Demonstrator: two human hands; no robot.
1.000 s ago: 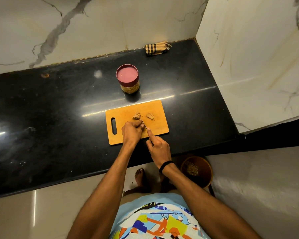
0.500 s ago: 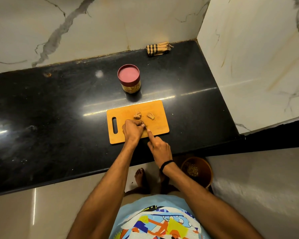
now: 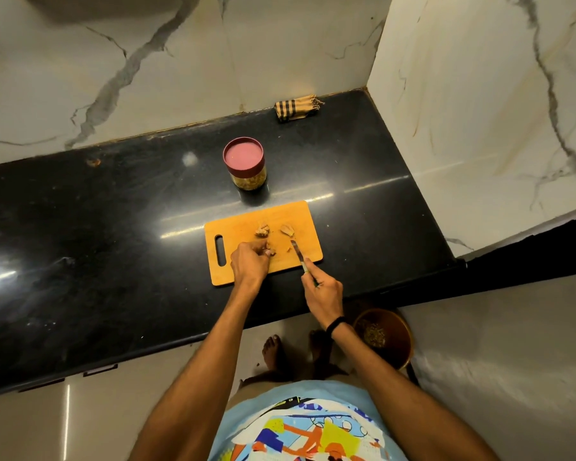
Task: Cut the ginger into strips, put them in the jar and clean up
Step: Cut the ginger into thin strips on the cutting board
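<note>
Hands sit apart over the orange cutting board (image 3: 310,224), with the lidded jar (image 3: 244,168) just behind it. The right hand (image 3: 323,291) grips the knife (image 3: 298,256) by the handle, blade clear of the ginger piece (image 3: 270,252) the left hand (image 3: 250,262) curls onto at mid-board; 2 more ginger chunks (image 3: 262,230) lie farther back. So small a piece could roll under the blade, sending the edge into the left hand.

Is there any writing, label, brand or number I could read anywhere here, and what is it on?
No text can be read anywhere in this view.
The jar: plain red lid, no label on the side that shows.
The shirt: a colourful print of shapes only, no legible words.
The cutting board, knife and striped cloth: no markings visible.
</note>
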